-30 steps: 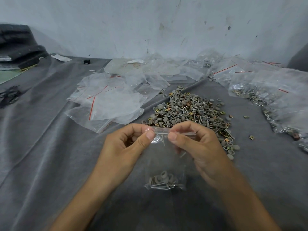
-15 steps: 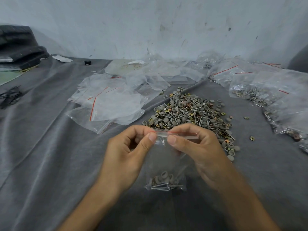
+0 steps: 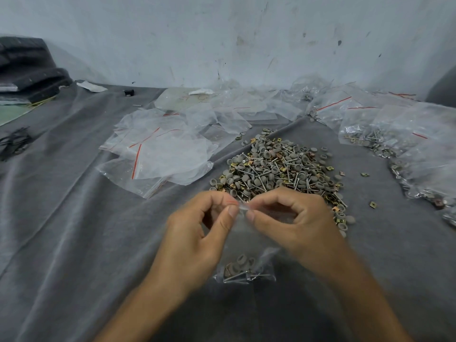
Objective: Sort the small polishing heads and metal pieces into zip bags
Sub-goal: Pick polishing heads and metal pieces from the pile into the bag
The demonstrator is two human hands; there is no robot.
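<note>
A small clear zip bag (image 3: 249,245) hangs between my hands, with grey polishing heads and metal pins (image 3: 243,269) lying at its bottom. My left hand (image 3: 197,233) pinches the bag's top strip with thumb and forefinger. My right hand (image 3: 293,218) pinches the same strip just to the right, thumb tips almost meeting. Behind my hands lies a loose pile of grey polishing heads, pins and brass-coloured metal pieces (image 3: 278,166) on the grey cloth (image 3: 74,230).
Empty zip bags with red strips (image 3: 160,154) lie left of the pile. Filled bags (image 3: 399,134) crowd the right side. A few stray metal pieces (image 3: 373,204) sit right of the pile. Dark folded material (image 3: 27,67) is at far left by the wall.
My right thumb and forefinger have slid left along the bag's top strip toward my left hand. The bag has stayed hanging in the same place.
</note>
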